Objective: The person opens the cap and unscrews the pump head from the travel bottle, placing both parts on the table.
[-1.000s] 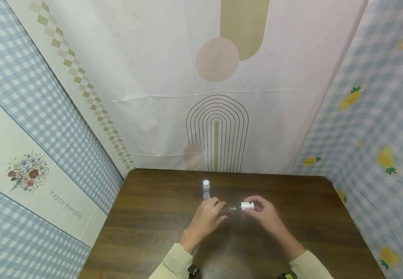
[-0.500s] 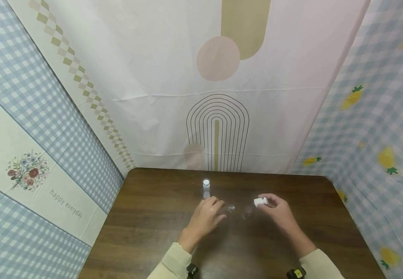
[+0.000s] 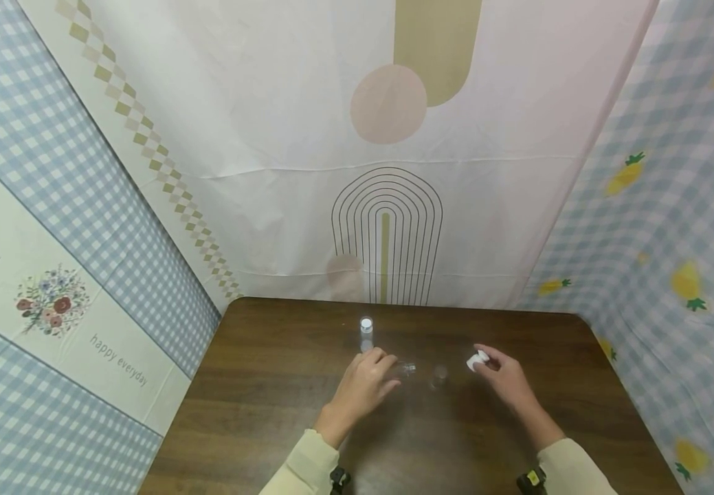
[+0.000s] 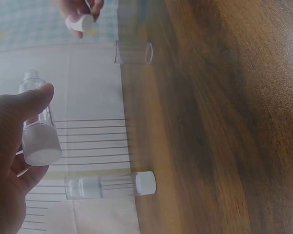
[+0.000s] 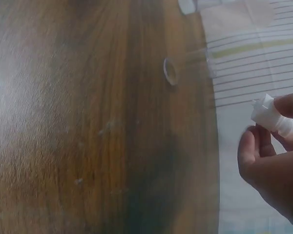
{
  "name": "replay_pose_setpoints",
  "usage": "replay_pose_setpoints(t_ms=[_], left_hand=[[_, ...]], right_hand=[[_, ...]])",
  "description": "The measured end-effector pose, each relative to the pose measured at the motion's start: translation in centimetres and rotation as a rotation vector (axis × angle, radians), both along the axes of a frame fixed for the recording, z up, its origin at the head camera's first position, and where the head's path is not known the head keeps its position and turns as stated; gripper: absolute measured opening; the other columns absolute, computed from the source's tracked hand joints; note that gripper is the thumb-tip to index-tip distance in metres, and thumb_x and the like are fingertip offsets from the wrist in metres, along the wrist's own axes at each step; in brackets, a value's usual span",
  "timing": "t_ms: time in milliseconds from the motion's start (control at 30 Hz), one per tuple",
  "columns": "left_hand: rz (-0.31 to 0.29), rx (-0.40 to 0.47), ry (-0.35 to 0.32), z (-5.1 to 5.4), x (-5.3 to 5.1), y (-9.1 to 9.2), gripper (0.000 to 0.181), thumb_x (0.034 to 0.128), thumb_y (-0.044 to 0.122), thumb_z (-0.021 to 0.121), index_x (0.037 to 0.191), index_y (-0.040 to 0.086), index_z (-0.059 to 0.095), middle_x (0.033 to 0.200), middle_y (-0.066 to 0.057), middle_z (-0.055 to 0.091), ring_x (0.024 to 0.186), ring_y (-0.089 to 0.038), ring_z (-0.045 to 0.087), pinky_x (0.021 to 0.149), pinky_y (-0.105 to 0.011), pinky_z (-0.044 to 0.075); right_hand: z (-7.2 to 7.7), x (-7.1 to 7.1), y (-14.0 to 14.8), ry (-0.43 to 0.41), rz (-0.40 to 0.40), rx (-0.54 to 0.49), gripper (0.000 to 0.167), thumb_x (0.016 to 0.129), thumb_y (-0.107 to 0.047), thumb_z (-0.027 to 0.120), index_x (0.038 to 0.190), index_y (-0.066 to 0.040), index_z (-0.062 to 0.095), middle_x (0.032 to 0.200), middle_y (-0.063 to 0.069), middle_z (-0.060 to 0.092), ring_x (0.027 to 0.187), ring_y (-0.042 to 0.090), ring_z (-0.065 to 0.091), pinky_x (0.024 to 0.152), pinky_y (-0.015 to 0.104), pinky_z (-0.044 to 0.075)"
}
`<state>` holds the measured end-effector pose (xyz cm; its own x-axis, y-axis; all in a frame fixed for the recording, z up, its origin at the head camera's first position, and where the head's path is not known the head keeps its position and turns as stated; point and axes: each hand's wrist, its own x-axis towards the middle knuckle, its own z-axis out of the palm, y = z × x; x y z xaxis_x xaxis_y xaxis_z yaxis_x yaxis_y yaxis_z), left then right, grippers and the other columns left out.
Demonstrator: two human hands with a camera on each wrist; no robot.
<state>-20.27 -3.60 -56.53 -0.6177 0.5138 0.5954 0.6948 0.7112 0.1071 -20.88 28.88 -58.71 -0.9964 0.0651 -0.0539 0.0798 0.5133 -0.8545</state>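
A: So what are we holding over the desk (image 3: 258, 385) right now?

B: Our left hand (image 3: 365, 383) is wrapped around a clear bottle (image 4: 41, 141), tipped sideways, bare neck pointing at our right hand (image 3: 510, 383). That one's pinching a white cap (image 5: 267, 114), well off the bottle.

A: And the see-through bits?

B: We've got a clear cover (image 4: 133, 52) standing on the desk between our hands, plus a second bottle (image 4: 118, 186) upright just behind our left one.

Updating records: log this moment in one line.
left hand: holds bottle; right hand: pinches white top; table: clear cap, second bottle
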Motion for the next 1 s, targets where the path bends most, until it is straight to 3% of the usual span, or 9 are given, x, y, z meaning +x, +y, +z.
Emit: replay_pose_setpoints(t_ms=[200, 333, 600, 800, 1000], left_hand=[[0.008, -0.005, -0.013, 0.0, 0.1, -0.1, 0.040, 0.0782, 0.031, 0.091, 0.108, 0.010, 0.074, 0.095, 0.001, 0.067, 0.084, -0.013, 0.064, 0.075, -0.029, 0.053], [0.003, 0.005, -0.017, 0.0, 0.2, -0.1, 0.041, 0.0771, 0.029, 0.092, 0.108, 0.009, 0.074, 0.095, 0.001, 0.067, 0.084, -0.014, 0.064, 0.076, -0.030, 0.053], [0.004, -0.007, -0.009, -0.2, 0.1, -0.2, 0.039, 0.0791, 0.031, 0.090, 0.108, 0.009, 0.074, 0.095, 0.001, 0.067, 0.086, -0.014, 0.064, 0.077, -0.030, 0.055], [-0.004, 0.010, -0.010, -0.3, 0.1, -0.3, 0.040, 0.0766, 0.028, 0.092, 0.107, 0.009, 0.074, 0.094, 0.001, 0.067, 0.085, -0.015, 0.064, 0.076, -0.031, 0.054], [-0.003, 0.013, 0.014, -0.5, 0.0, -0.3, 0.042, 0.0740, 0.028, 0.094, 0.106, 0.009, 0.074, 0.094, 0.000, 0.067, 0.084, -0.015, 0.065, 0.075, -0.031, 0.054]], right_hand=[[-0.6, 0.1, 0.4, -0.009, 0.027, 0.025, 0.048, 0.100, -0.013, 0.067, 0.142, 0.006, 0.052, 0.132, 0.033, 0.060, 0.114, 0.038, 0.063, 0.080, 0.021, 0.052], [-0.9, 0.1, 0.6, -0.029, 0.017, 0.033, 0.040, 0.099, -0.011, 0.067, 0.130, 0.007, 0.050, 0.127, 0.035, 0.062, 0.118, 0.046, 0.064, 0.081, 0.026, 0.054], [-1.8, -0.2, 1.5, -0.055, 0.011, 0.174, 0.032, 0.095, -0.014, 0.069, 0.122, 0.002, 0.061, 0.117, 0.026, 0.068, 0.109, 0.039, 0.067, 0.083, 0.041, 0.054], [-2.1, -0.2, 1.9, -0.118, 0.027, 0.218, 0.035, 0.098, -0.017, 0.067, 0.126, 0.002, 0.061, 0.117, 0.024, 0.068, 0.103, 0.033, 0.067, 0.083, 0.047, 0.056], [-2.8, -0.7, 1.9, -0.112, 0.056, 0.305, 0.035, 0.096, -0.017, 0.069, 0.124, 0.003, 0.064, 0.109, 0.019, 0.072, 0.097, 0.029, 0.068, 0.083, 0.048, 0.054]])
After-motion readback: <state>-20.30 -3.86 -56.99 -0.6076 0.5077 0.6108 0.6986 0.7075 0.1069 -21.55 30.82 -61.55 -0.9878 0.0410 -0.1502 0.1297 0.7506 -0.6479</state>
